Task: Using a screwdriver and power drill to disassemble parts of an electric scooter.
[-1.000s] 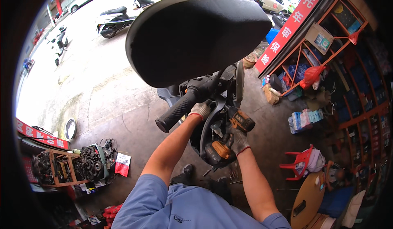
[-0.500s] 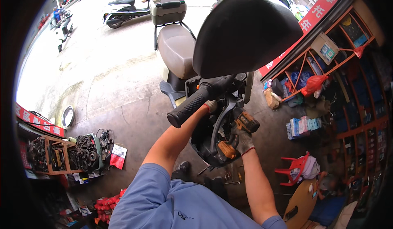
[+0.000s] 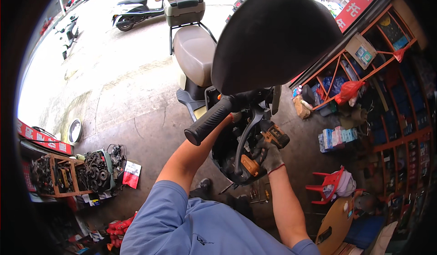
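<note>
My right hand (image 3: 273, 157), in a grey work glove, is closed around an orange-and-black cordless power tool (image 3: 276, 135). A second orange part (image 3: 250, 165) shows on the other side of the fingers, and I cannot tell if it belongs to the same tool. Both are over the opened black front of a scooter (image 3: 193, 54), where a curved dark bar (image 3: 241, 145) and wiring show. My left hand (image 3: 235, 117) reaches in behind the black handlebar grip (image 3: 208, 120). Only a bit of its glove and red cuff shows, and its fingers are hidden.
A large black panel (image 3: 273, 41) rises over the handlebar. On the right are a red plastic chair (image 3: 328, 186), stacked small boxes (image 3: 337, 139) and metal shelving (image 3: 382, 68). Engine parts (image 3: 98, 169) lie at left. Small tools (image 3: 259, 193) lie on the floor near my feet.
My left hand has slipped slightly further behind the handlebar grip, so less of its glove shows. My right hand has kept hold of the power tool, nearly in place. The view has shifted a little.
</note>
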Motion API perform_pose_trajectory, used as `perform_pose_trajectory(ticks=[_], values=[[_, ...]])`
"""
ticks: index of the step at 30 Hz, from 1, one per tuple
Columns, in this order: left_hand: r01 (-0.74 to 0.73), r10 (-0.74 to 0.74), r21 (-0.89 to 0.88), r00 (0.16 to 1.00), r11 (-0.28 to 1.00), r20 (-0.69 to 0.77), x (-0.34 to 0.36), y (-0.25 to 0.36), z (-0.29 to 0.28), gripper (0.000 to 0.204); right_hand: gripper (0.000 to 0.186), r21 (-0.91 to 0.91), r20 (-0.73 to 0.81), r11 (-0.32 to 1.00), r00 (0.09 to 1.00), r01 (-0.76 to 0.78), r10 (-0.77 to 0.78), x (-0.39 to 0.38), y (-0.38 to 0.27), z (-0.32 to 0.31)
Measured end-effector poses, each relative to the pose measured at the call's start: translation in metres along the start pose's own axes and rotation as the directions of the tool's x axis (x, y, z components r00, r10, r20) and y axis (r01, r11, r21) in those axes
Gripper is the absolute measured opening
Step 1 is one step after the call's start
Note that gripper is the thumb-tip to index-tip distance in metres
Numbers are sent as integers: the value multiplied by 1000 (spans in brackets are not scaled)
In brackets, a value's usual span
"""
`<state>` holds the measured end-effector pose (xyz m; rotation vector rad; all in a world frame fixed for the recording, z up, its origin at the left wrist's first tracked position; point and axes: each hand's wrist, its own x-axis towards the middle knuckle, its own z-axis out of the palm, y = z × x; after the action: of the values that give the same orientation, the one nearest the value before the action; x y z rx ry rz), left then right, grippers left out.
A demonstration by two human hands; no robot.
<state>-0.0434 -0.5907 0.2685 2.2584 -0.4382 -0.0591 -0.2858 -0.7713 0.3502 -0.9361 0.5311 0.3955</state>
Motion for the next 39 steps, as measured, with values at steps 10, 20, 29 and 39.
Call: perform_pose_trajectory(ticks=[10,20,29,39], values=[[-74,72,-41,997,996,-28,2,-6,-9,32,34,-335,-33,924,978,182,-205,16,2,-20],[-138,135,-83,990,987,-44,-9,-10,2,31,30,-336,-52,922,974,192,-221,20,8,-24],[-190,182,-105,980,976,-81,5,-32,-24,31,25,-293,-72,939,975,180,-209,23,16,-16],[-283,270,-153,958,947,-100,-25,-14,10,31,23,-239,-118,960,977,145,-177,22,13,-24]])
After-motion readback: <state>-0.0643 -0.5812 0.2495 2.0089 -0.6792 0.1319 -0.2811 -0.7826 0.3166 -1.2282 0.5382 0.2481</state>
